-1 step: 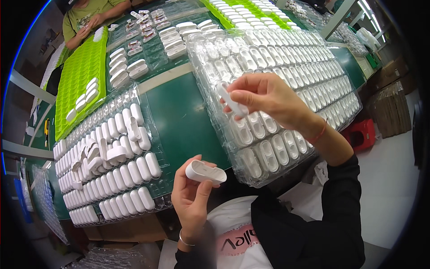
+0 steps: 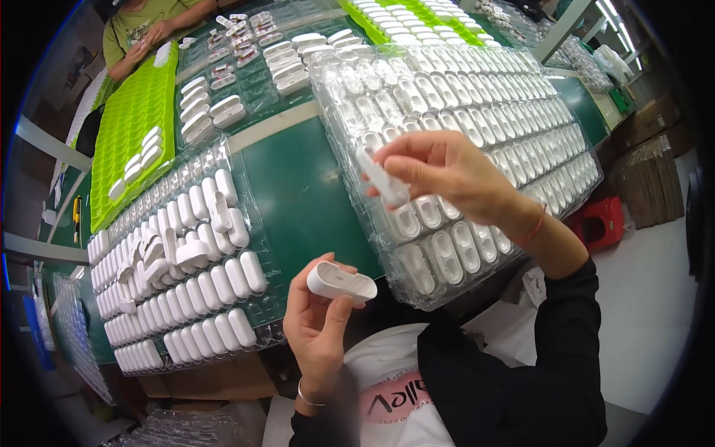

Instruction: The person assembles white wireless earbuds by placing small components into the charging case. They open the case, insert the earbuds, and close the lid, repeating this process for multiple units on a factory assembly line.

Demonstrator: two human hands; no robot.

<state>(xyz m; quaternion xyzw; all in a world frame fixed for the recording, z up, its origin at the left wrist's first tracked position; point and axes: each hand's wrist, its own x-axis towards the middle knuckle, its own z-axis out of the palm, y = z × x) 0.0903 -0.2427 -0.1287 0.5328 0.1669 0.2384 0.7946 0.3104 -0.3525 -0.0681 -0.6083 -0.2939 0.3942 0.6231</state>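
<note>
My left hand (image 2: 316,333), low in the middle, grips a white rounded oblong case shell (image 2: 339,282) between thumb and fingers, its hollow side in sight. Farther up and right, my right hand (image 2: 456,173) pinches a slim white oblong piece (image 2: 382,179), held tilted. That piece is apart from the shell and hangs over the left edge of a clear plastic tray (image 2: 344,165). Rows of white hollow oblong shells (image 2: 445,257) fill much of this tray.
On the left, a second clear tray holds rows of white oblong covers (image 2: 217,287), with loose curved white pieces (image 2: 192,253) on top. Behind it lies a green tray (image 2: 134,104). Another person (image 2: 153,30) sits at the far left. A red plastic stool (image 2: 598,225) stands at right.
My right hand has come down slightly with the slim white piece, which has shifted a little left and down. The shell in my left hand has tipped slightly.
</note>
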